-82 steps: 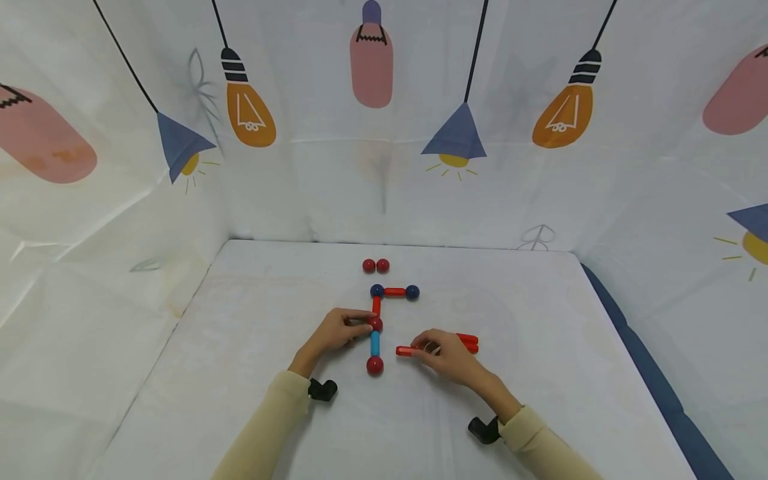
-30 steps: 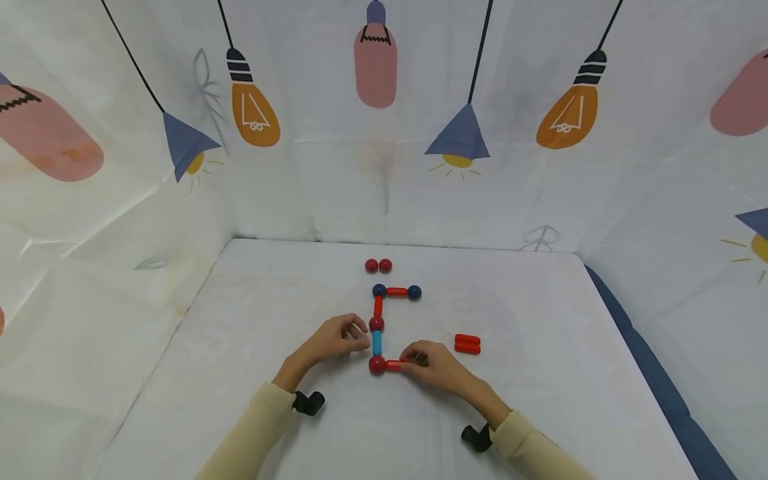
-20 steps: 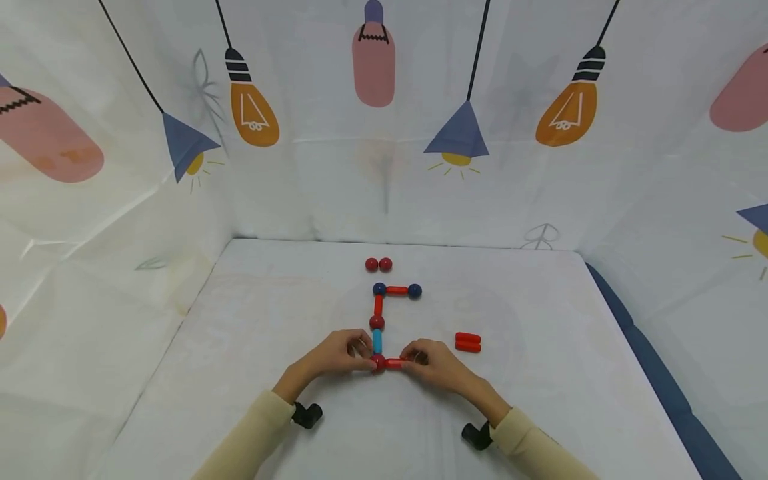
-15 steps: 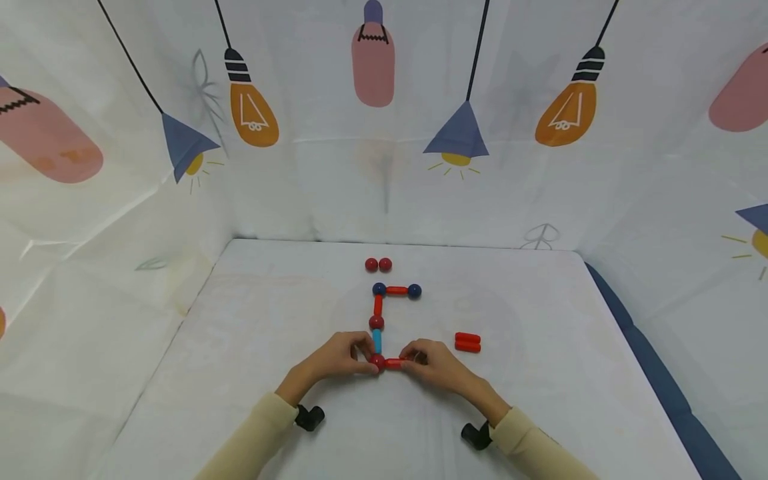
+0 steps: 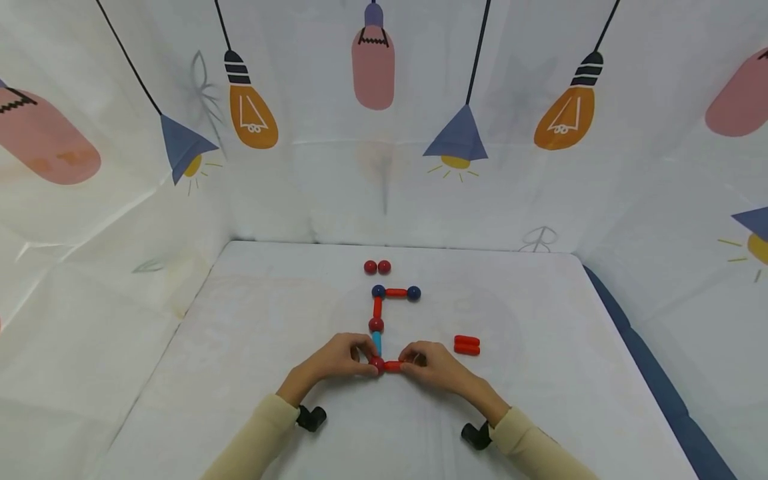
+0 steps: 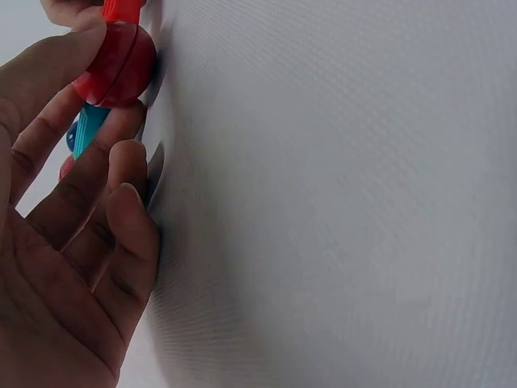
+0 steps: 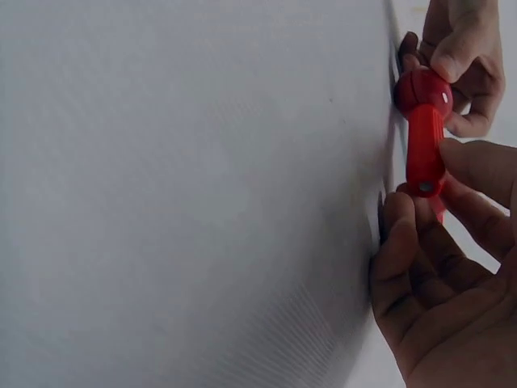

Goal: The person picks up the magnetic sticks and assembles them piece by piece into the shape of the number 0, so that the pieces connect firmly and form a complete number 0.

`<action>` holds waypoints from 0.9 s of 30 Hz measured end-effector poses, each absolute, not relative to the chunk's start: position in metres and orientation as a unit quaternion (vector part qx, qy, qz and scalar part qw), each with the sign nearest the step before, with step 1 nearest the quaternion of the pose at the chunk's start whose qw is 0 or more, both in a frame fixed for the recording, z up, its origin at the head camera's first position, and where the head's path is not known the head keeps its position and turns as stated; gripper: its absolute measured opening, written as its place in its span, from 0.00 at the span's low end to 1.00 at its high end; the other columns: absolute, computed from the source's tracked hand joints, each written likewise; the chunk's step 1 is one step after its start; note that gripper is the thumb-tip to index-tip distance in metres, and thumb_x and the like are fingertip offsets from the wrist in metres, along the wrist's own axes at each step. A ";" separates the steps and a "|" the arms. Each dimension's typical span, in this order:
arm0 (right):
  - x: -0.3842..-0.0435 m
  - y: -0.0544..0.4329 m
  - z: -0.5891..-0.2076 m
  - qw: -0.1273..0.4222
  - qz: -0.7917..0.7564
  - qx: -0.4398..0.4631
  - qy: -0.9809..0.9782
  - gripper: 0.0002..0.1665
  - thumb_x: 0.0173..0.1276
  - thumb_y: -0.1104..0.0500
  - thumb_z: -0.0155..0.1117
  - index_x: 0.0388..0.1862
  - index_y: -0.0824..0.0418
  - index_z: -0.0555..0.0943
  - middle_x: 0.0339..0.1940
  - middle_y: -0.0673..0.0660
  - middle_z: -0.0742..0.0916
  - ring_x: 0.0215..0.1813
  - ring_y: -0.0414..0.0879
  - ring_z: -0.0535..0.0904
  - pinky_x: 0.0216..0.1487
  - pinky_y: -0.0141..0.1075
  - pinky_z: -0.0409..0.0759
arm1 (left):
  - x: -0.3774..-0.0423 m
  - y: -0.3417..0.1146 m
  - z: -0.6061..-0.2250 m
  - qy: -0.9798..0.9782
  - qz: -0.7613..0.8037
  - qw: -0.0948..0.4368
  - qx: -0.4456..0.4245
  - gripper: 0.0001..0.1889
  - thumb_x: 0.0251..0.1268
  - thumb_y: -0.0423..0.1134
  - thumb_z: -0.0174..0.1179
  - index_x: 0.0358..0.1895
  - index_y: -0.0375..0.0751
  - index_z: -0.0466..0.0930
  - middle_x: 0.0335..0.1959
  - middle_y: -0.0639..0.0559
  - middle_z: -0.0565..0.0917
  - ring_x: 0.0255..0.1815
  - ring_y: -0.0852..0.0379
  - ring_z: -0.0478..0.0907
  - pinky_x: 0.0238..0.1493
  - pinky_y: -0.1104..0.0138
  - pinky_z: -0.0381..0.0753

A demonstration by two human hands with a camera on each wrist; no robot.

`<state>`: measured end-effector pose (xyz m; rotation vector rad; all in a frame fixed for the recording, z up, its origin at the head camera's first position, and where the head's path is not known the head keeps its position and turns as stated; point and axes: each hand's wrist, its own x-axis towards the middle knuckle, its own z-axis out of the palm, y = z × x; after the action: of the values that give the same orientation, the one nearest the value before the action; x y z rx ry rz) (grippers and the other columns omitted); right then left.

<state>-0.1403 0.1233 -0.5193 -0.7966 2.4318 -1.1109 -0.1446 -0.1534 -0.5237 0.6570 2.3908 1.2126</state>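
My left hand [image 5: 339, 358] pinches the nearest red ball [image 6: 119, 66] of a chain between thumb and fingers. From the right, my right hand [image 5: 443, 367] grips a red rod [image 7: 424, 149], whose far end meets that ball; a small metallic disc shows in its near end. Away from the ball runs a light blue rod [image 5: 377, 341], partly covered by left fingers. Beyond it come a second red ball [image 5: 376, 324], an upright red rod [image 5: 377, 307] and a dark blue ball [image 5: 378, 291]. A sideways red rod [image 5: 396, 293] links this to another dark blue ball [image 5: 414, 293].
Two loose red balls [image 5: 377, 267] sit side by side behind the chain. Two red rods [image 5: 467, 345] lie together right of my right hand. Everything rests on a white-covered table [image 5: 270, 287], with a printed white cloth [image 5: 324, 187] hanging behind and at the sides.
The right hand has brought its red rod from beside the spare rods leftward and nearer, to the nearest red ball. My left hand has left the middle red ball and taken hold of the nearest one.
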 end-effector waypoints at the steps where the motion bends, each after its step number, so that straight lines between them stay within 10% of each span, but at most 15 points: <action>1: -0.142 0.123 -0.519 0.181 -0.389 -0.283 0.858 0.10 0.74 0.53 0.67 0.49 0.55 0.86 0.40 0.45 0.87 0.42 0.38 0.80 0.46 0.30 0.81 | -0.145 -0.154 -0.524 0.850 0.432 0.190 0.233 0.13 0.62 0.48 0.74 0.46 0.54 0.84 0.38 0.62 0.84 0.36 0.62 0.78 0.38 0.70 0.81; 11: -0.171 0.119 -0.502 0.224 -0.365 -0.274 0.861 0.15 0.74 0.52 0.67 0.54 0.58 0.85 0.42 0.47 0.87 0.44 0.42 0.81 0.45 0.30 0.82 | -0.143 -0.154 -0.527 0.847 0.444 0.189 0.224 0.12 0.61 0.49 0.75 0.45 0.54 0.85 0.38 0.62 0.84 0.36 0.61 0.77 0.39 0.70 0.79; 27: -0.235 0.108 -0.475 0.129 -0.359 -0.239 0.893 0.17 0.76 0.54 0.65 0.55 0.62 0.85 0.46 0.54 0.89 0.47 0.47 0.83 0.52 0.41 0.85 | -0.153 -0.155 -0.531 0.842 0.453 0.187 0.228 0.11 0.62 0.48 0.74 0.46 0.56 0.86 0.39 0.63 0.85 0.42 0.57 0.79 0.41 0.69 0.80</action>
<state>-0.2351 0.1084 -0.4750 -0.6957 2.5966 -1.0429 -0.1529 -0.1552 -0.5307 0.6413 2.3693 1.2751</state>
